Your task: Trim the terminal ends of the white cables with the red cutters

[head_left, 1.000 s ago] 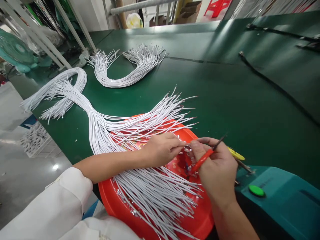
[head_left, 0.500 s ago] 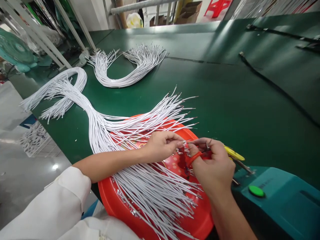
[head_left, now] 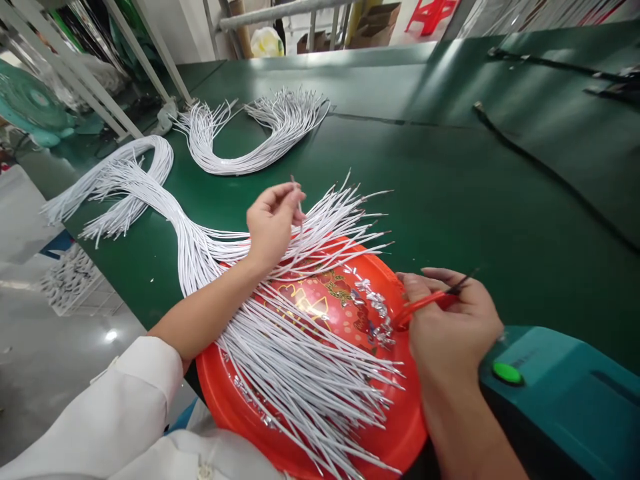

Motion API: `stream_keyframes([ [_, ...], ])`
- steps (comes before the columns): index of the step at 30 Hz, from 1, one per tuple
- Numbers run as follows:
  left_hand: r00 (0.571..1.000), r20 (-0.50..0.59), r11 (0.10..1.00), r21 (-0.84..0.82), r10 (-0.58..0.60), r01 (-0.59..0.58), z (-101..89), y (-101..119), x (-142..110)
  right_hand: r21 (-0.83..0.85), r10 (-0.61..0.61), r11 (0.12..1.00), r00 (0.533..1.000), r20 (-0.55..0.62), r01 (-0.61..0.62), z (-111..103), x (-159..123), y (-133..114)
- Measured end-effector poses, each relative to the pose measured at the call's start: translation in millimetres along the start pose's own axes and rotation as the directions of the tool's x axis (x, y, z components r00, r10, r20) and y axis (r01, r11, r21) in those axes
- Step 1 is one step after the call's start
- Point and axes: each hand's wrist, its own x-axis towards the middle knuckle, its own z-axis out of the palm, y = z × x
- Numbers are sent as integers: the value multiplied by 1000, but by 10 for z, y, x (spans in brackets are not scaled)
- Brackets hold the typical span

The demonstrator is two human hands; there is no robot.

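My left hand (head_left: 274, 223) is raised over the wires, its thumb and fingers pinched on the end of one white wire (head_left: 301, 212). In my right hand (head_left: 453, 327), beside the basin's right rim, is a pair of red-handled scissors (head_left: 417, 308), a dark tip poking out past the fingers. A large bundle of white wires (head_left: 300, 357) fans over the red basin (head_left: 213, 383), parted into an upper and a lower group with dark tips. Small shiny clear scraps (head_left: 375, 303) are scattered on the basin's patterned surface.
Two more white wire bundles lie on the green table (head_left: 425, 187): a curved one (head_left: 240, 163) at the back and a looped one (head_left: 163, 157) at left. A teal machine (head_left: 560, 380) with a green button stands at right. A black cable (head_left: 540, 167) crosses the far right.
My hands were together over the basin's right side and are now apart. The left has moved up and left to a wire end. The right has shifted right with the scissors.
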Motion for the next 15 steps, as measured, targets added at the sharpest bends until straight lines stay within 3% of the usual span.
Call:
stream_keyframes([
  [2,996,-60,996,65,64,-60,-66,-65,158,77,11,997,1000,-17,-10,1,18,-19],
  [4,998,-7,977,206,58,-55,-107,-137,237,147,15,989,999,-30,-10,4,31,-36],
  [6,987,163,899,433,-3,-69,-119,-186,217,183,10,983,999,-43,-2,8,38,-46],
  [9,912,404,649,713,-68,-267,-104,-184,71,201,12,980,999,-48,-2,12,39,-49],
  [11,884,467,536,755,-37,-377,-86,-148,-27,207,26,978,999,-39,-17,12,39,-44],
  [12,873,487,522,745,0,-416,-76,-126,-65,210,34,977,999,-32,-26,12,40,-40],
  [15,829,548,567,649,116,-508,-33,-51,-176,223,52,974,999,-14,-48,13,44,-30],
])
